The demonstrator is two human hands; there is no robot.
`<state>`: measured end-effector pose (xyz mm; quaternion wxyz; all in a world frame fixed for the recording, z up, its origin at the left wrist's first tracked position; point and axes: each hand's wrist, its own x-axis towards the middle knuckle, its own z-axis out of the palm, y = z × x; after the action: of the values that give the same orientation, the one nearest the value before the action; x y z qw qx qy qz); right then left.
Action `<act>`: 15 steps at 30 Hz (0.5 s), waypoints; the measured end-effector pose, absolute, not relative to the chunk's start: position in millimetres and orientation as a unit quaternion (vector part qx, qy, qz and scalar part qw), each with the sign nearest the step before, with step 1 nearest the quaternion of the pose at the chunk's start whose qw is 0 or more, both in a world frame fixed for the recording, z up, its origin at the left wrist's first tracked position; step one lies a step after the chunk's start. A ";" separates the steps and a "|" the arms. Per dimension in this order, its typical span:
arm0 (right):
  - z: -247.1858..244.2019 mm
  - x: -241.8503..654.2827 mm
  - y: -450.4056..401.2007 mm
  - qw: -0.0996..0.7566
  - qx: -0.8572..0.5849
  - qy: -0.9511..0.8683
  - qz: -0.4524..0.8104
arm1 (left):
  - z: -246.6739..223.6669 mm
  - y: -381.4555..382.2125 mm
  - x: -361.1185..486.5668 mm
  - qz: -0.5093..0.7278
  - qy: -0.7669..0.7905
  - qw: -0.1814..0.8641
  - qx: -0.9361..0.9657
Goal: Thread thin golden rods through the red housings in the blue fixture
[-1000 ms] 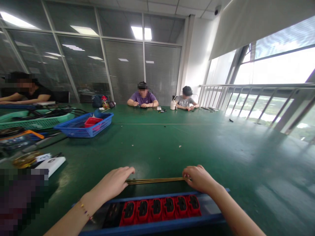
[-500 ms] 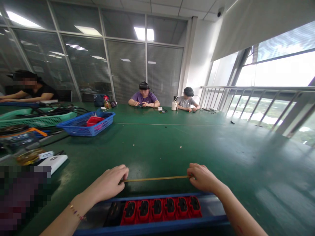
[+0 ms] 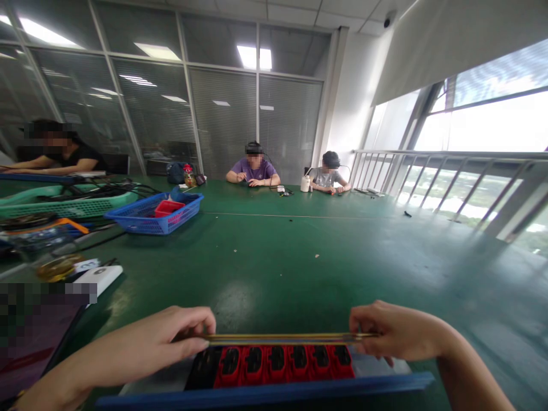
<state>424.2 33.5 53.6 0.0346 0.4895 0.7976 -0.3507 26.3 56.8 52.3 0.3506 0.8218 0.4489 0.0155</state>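
Note:
A thin bundle of wires (image 3: 282, 337), yellowish with darker strands, stretches level between my hands along the far side of a long blue tray (image 3: 265, 393). My left hand (image 3: 184, 331) pinches it at the left end, thumb below the curled fingers. At the right end my right hand (image 3: 387, 331) grips it between thumb and fingers. Just below the wires, a row of several red holders (image 3: 276, 374) with black connector-like inserts sits in the tray. A black block (image 3: 201, 368) stands at the left of that row, near my left thumb. Blur hides the exact wire ends.
A white device (image 3: 103, 279) and a blurred dark panel (image 3: 34, 342) lie at left. Beyond are a blue basket (image 3: 166, 225) with a red box (image 3: 169, 208) and a green basket (image 3: 98, 201) of cables. Two people sit across the green table (image 3: 278, 245), another at far left.
Both hands have come down and closer to me, and are farther apart. The strand that was held beyond the tray now lies over its far side, with several strands visible.

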 end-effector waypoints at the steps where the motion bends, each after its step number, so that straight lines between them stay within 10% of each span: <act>1: 52.4 422.7 32.7 0.043 0.490 0.791 -0.365 | 50.4 56.5 24.5 0.008 0.453 0.364 0.814; 15: 44.5 413.3 40.3 0.075 0.489 0.807 -0.323 | 44.9 55.9 21.5 -0.027 0.475 0.372 0.797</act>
<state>413.3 40.3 44.5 0.0746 0.4892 0.8065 -0.3235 21.5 55.9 44.9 0.3716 0.7971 0.4753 -0.0266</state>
